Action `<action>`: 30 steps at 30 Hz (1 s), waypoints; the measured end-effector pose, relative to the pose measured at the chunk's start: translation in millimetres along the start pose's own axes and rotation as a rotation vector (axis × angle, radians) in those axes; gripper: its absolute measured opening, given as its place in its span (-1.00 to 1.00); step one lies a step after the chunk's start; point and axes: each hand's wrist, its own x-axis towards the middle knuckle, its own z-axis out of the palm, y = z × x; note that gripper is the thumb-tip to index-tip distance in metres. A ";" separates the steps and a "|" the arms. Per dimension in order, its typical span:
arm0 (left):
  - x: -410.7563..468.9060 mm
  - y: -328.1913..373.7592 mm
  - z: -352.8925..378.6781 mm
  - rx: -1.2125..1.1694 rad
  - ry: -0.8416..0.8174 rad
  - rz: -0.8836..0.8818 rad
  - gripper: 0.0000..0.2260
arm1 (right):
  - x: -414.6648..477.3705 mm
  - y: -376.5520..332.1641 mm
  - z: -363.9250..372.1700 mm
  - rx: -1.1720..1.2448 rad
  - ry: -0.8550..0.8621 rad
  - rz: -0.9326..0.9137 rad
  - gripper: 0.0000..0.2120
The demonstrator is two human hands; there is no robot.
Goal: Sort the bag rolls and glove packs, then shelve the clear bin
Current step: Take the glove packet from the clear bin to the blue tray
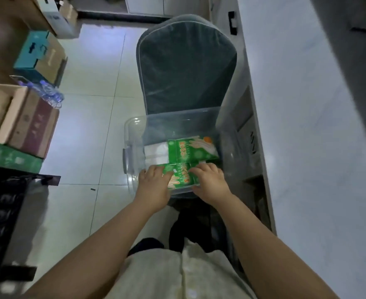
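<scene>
A clear plastic bin (134, 134) sits on the seat of a grey-covered chair. Inside it lie a white bag roll (156, 151) at the left and a green glove pack (190, 148) at the back right. A second green glove pack (181, 175) lies at the bin's near edge. My left hand (154, 184) grips its left end and my right hand (210, 180) grips its right end, both reaching into the bin.
The chair back (186, 70) rises behind the bin. A white counter or cabinet (307, 126) runs along the right. Cardboard boxes (26, 126), a teal box (35, 52) and a black crate (2, 212) line the left, with tiled floor (87, 126) between.
</scene>
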 end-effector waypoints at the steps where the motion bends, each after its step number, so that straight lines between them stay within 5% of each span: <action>1: 13.4 -3.5 8.6 0.007 -0.038 -0.017 -0.48 | 17.9 7.1 5.3 0.000 -0.024 -0.007 -0.50; 11: 145.8 -56.2 98.7 0.069 -0.294 -0.033 -0.45 | 175.2 78.4 69.7 0.020 -0.415 -0.004 -0.39; 19: 209.0 -71.3 179.1 0.005 -0.401 -0.076 -0.43 | 280.7 125.1 124.9 -0.087 -0.243 0.101 -0.37; 30: 204.9 -76.8 195.1 -0.208 -0.380 -0.198 -0.53 | 302.1 147.5 140.0 -0.174 -0.430 0.203 0.07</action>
